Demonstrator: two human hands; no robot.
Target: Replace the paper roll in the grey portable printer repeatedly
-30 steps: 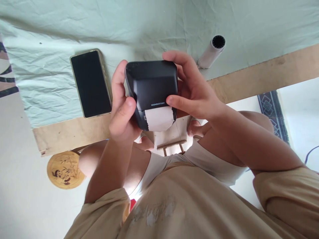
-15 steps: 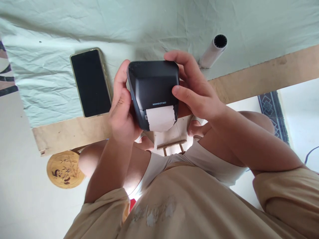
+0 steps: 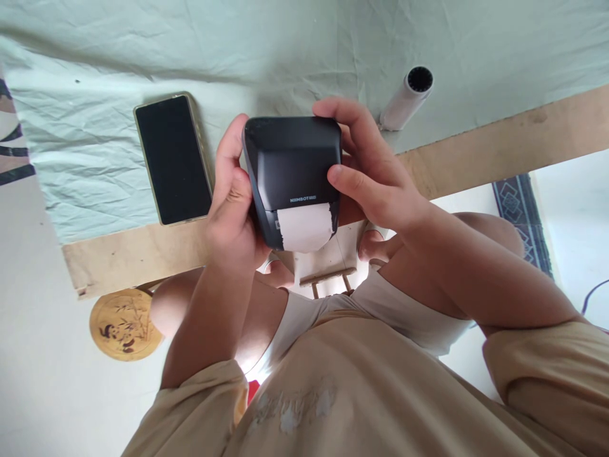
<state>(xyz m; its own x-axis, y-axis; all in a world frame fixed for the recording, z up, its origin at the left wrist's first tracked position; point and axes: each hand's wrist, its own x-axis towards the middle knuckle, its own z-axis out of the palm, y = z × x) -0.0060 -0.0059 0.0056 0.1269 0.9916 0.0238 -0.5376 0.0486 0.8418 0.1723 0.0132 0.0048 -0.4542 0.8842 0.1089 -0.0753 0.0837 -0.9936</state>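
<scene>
A black label printer point(image 3: 294, 162) with NIIMBOT lettering is held up between both hands, above the table's near edge. White label paper point(image 3: 306, 227) sticks out of its front slot, with an uneven torn edge. My left hand point(image 3: 233, 209) is closed around the printer's left side, thumb bent against it and part of the fingers hidden behind. On the opposite side my right hand point(image 3: 373, 168) grips the printer, its thumb on the top face near the right edge and the index finger at the far right corner.
A phone point(image 3: 174, 158) with a dark screen lies left of the printer on the pale green tablecloth point(image 3: 285, 51). At the right stands a white cylinder point(image 3: 404, 101) with a dark top. The bare wooden table edge point(image 3: 137, 254) runs in front, and a round wooden stool point(image 3: 124, 325) stands below left.
</scene>
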